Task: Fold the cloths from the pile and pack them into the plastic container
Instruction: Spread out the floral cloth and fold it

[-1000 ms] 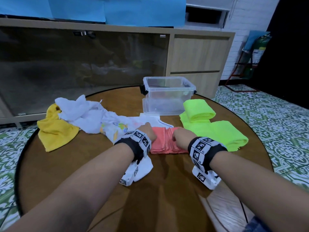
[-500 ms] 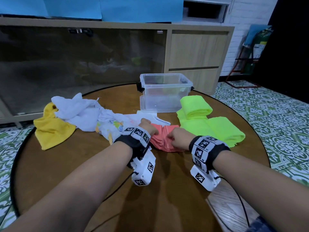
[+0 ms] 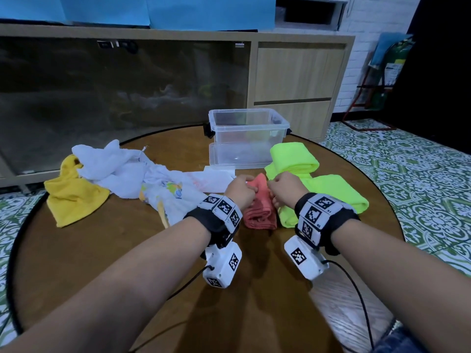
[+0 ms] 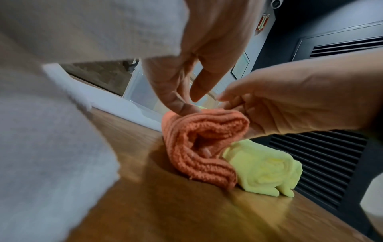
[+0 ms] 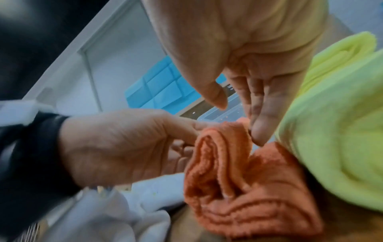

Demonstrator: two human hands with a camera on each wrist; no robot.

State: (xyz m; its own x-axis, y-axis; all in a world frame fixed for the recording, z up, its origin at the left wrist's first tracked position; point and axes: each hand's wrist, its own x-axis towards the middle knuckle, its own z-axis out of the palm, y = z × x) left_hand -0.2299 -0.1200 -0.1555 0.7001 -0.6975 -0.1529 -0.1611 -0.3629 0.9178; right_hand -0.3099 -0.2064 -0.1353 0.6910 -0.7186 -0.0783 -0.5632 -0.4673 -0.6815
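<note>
Round wooden table [image 3: 76, 250] on green-patterned tile floor [image 3: 420, 174], cabinet [image 3: 293, 72] behind. L to R: yellow cloth [image 3: 74, 200], white cloths [image 3: 114, 166], left hand [image 3: 239, 189] & right hand [image 3: 285, 189] pinching folded orange cloth [image 3: 260, 210] at centre; clear plastic container [image 3: 244, 138] at far side; neon-green cloths [image 3: 331, 192] touching orange cloth at R.

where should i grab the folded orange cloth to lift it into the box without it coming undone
Take the orange cloth across its middle, from above, thumb and fingers on its two long sides. Its near end shows loose open layers, so squeezing the sides should keep the folds together on the way to the plastic container.
</note>
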